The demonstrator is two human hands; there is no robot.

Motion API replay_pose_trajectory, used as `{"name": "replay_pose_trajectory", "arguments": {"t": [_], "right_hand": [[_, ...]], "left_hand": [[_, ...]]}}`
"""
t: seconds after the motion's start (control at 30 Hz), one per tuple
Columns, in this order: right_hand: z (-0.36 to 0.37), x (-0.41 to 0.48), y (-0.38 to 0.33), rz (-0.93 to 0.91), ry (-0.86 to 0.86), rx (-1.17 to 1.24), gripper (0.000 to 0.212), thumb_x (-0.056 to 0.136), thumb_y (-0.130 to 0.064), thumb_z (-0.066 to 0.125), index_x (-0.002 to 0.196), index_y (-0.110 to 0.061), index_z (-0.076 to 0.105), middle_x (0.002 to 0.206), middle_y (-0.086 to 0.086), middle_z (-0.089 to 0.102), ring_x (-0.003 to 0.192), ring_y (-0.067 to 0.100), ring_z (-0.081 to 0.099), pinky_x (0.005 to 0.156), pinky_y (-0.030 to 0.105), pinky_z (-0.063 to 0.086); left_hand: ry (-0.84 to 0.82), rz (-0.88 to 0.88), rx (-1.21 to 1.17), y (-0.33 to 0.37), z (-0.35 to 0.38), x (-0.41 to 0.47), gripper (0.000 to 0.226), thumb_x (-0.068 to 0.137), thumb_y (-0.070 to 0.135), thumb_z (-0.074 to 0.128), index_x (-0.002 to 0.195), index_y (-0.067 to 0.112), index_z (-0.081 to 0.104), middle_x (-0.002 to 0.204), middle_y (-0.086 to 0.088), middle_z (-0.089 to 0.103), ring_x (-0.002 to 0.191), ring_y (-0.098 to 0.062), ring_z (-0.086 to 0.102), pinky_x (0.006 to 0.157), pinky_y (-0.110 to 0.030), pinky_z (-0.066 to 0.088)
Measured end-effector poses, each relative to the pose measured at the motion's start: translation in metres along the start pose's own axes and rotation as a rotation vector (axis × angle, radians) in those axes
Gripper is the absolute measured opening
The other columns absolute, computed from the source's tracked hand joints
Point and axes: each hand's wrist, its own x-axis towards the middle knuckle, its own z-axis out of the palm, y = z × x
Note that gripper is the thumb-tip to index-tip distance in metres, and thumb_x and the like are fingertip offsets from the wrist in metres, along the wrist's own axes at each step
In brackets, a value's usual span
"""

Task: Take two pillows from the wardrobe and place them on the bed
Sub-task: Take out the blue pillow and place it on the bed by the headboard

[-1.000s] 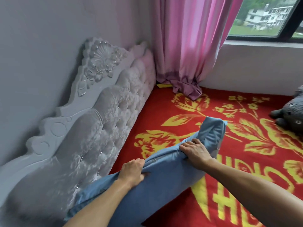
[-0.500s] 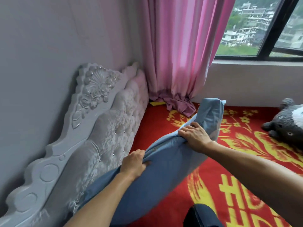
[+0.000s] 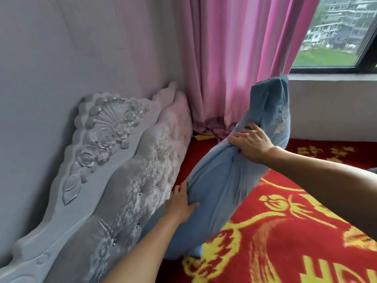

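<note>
A long light-blue pillow (image 3: pixel 222 186) stands tilted on the bed (image 3: pixel 285 242), its lower end down on the red and yellow cover beside the headboard (image 3: pixel 126 193) and its upper end raised toward the curtain. My left hand (image 3: pixel 179 205) grips the pillow's near edge low down, close to the headboard. My right hand (image 3: pixel 250 142) clutches a bunch of the fabric higher up. Only one pillow is in view.
The grey tufted headboard runs along the wall at left. A pink curtain (image 3: pixel 234 64) hangs in the corner and bunches on the bed. A window (image 3: pixel 338 37) and a white sill wall close the far side.
Both hands have lifted the pillow's far end higher and swung it more upright toward the headboard. The view has tilted up; the plush toy at right has left the frame.
</note>
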Motion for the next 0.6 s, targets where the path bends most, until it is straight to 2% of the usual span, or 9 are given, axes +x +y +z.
{"name": "replay_pose_trajectory", "arguments": {"t": [0.13, 0.23, 0.33, 0.43, 0.53, 0.6], "right_hand": [[0.036, 0.052, 0.036, 0.004, -0.033, -0.064, 0.026, 0.09, -0.021, 0.043, 0.112, -0.027, 0.055, 0.106, -0.007, 0.068, 0.099, 0.021, 0.064, 0.098, 0.039, 0.028], [0.076, 0.086, 0.044, -0.019, -0.069, -0.051, 0.023, 0.092, -0.021, 0.043, 0.111, -0.025, 0.056, 0.106, -0.005, 0.068, 0.101, 0.022, 0.063, 0.101, 0.04, 0.029], [0.133, 0.119, 0.039, -0.03, -0.087, 0.016, 0.021, 0.092, -0.021, 0.046, 0.11, -0.022, 0.057, 0.106, -0.002, 0.068, 0.103, 0.023, 0.06, 0.105, 0.041, 0.025], [0.191, 0.149, 0.035, 0.033, 0.031, 0.153, 0.02, 0.086, -0.016, 0.052, 0.105, -0.016, 0.059, 0.105, 0.005, 0.067, 0.109, 0.027, 0.055, 0.11, 0.042, 0.02], [0.251, 0.171, 0.02, 0.189, 0.202, 0.306, 0.034, 0.081, -0.019, 0.064, 0.115, -0.014, 0.059, 0.128, 0.008, 0.058, 0.128, 0.029, 0.043, 0.11, 0.051, 0.024], [0.296, 0.169, -0.001, 0.329, 0.134, 0.468, 0.052, 0.083, -0.034, 0.065, 0.131, -0.021, 0.05, 0.149, 0.008, 0.039, 0.14, 0.028, 0.026, 0.109, 0.053, 0.025]], "left_hand": [[0.004, -0.027, -0.156, 0.015, 0.018, 0.081, 0.063, 0.085, 0.034, 0.063, 0.136, 0.013, 0.033, 0.136, -0.012, 0.048, 0.12, -0.034, 0.05, 0.097, -0.048, 0.044], [-0.013, -0.066, -0.21, 0.012, 0.041, 0.13, 0.06, 0.084, 0.028, 0.065, 0.133, 0.01, 0.036, 0.134, -0.014, 0.05, 0.119, -0.034, 0.051, 0.097, -0.047, 0.045], [-0.004, -0.141, -0.213, -0.007, 0.068, 0.167, 0.075, 0.082, 0.035, 0.067, 0.142, 0.013, 0.028, 0.141, -0.013, 0.043, 0.127, -0.032, 0.045, 0.104, -0.045, 0.041], [0.025, -0.214, -0.195, -0.031, 0.086, 0.196, 0.105, 0.064, 0.051, 0.078, 0.146, 0.021, 0.02, 0.145, -0.009, 0.038, 0.131, -0.031, 0.041, 0.106, -0.047, 0.039], [0.075, -0.257, -0.074, -0.052, 0.101, 0.226, 0.116, 0.054, 0.055, 0.082, 0.146, 0.022, 0.02, 0.148, -0.008, 0.037, 0.133, -0.031, 0.038, 0.108, -0.049, 0.036], [0.085, -0.268, 0.003, -0.061, 0.111, 0.249, 0.109, 0.059, 0.057, 0.079, 0.144, 0.02, 0.021, 0.147, -0.008, 0.038, 0.132, -0.033, 0.04, 0.105, -0.05, 0.037]]}}
